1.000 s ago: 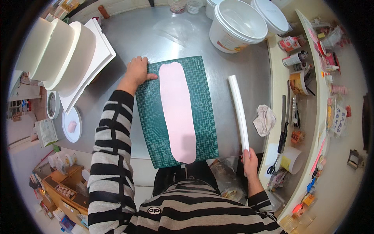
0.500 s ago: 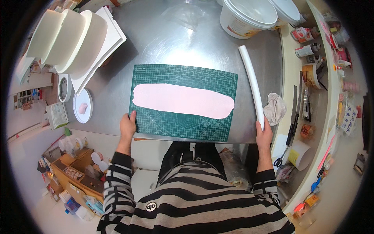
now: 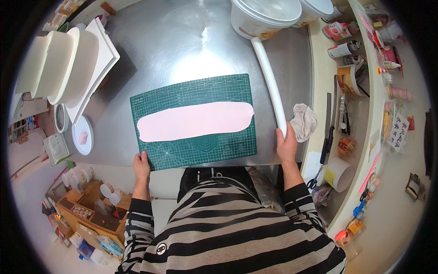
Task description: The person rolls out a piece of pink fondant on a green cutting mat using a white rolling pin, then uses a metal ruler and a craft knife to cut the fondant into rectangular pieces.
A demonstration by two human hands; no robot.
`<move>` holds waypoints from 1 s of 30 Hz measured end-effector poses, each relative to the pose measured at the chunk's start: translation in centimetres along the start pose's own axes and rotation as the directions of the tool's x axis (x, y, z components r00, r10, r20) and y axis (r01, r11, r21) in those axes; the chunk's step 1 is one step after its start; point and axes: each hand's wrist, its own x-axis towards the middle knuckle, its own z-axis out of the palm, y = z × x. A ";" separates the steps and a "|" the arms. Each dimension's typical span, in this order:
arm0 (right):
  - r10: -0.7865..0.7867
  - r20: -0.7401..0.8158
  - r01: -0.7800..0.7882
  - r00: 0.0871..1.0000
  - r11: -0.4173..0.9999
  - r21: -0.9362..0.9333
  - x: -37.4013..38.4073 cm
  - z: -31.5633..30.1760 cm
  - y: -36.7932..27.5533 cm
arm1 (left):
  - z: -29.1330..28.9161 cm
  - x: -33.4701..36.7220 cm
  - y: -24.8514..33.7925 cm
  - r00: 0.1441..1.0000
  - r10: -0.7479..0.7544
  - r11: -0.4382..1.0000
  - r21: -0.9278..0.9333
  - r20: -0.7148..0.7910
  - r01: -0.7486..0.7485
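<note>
A long strip of rolled-out pale pink fondant (image 3: 196, 121) lies flat on a green cutting mat (image 3: 200, 153), which sits slightly turned at the near side of the metal table. My left hand (image 3: 142, 165) grips the mat at its near left corner, thumb on top. To the right of the mat, my right hand (image 3: 287, 142) is closed round the near end of a white rolling pin (image 3: 270, 82). The pin's far end points away toward the white buckets. Just right of that hand lies a crumpled whitish cloth (image 3: 303, 122).
A white tiered cake form (image 3: 68, 68) stands on a board at the left, by a white plate (image 3: 83, 136) with a pink lump. White buckets (image 3: 267, 18) stand at the far right. A shelf (image 3: 319, 137) with knives, scissors and bottles runs along the right side.
The mat and fondant have turned counterclockwise, the right end swinging away from me. My left hand has moved with the mat's corner. My right hand still holds the rolling pin.
</note>
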 end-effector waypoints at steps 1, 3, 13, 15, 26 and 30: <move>0.002 0.002 -0.002 1.000 1.000 -0.028 0.1 0.0 -0.1 | -0.3 0.0 0.5 1.000 0.019 0.999 0.031 -0.006 -0.019; 0.012 0.019 -0.011 1.000 0.997 -0.075 0.1 0.1 -0.4 | -1.2 0.1 1.9 0.996 0.086 0.990 0.111 -0.007 -0.085; -0.206 0.057 0.205 0.977 0.978 0.031 2.0 4.6 -6.7 | -1.8 3.6 9.4 0.929 0.361 0.931 0.081 -0.079 -0.355; -0.021 0.059 0.020 0.998 1.000 0.014 3.0 6.8 -8.2 | -1.7 4.5 9.8 0.947 0.312 0.949 0.080 -0.077 -0.306; 0.123 -0.001 -0.123 0.992 0.990 -0.066 4.1 9.2 -10.3 | -1.4 6.4 10.3 0.993 0.110 0.979 -0.174 0.031 -0.103; 0.200 0.059 -0.208 0.978 0.953 0.222 4.1 9.7 -9.8 | -1.1 7.5 10.8 0.971 0.189 0.973 0.104 0.148 -0.205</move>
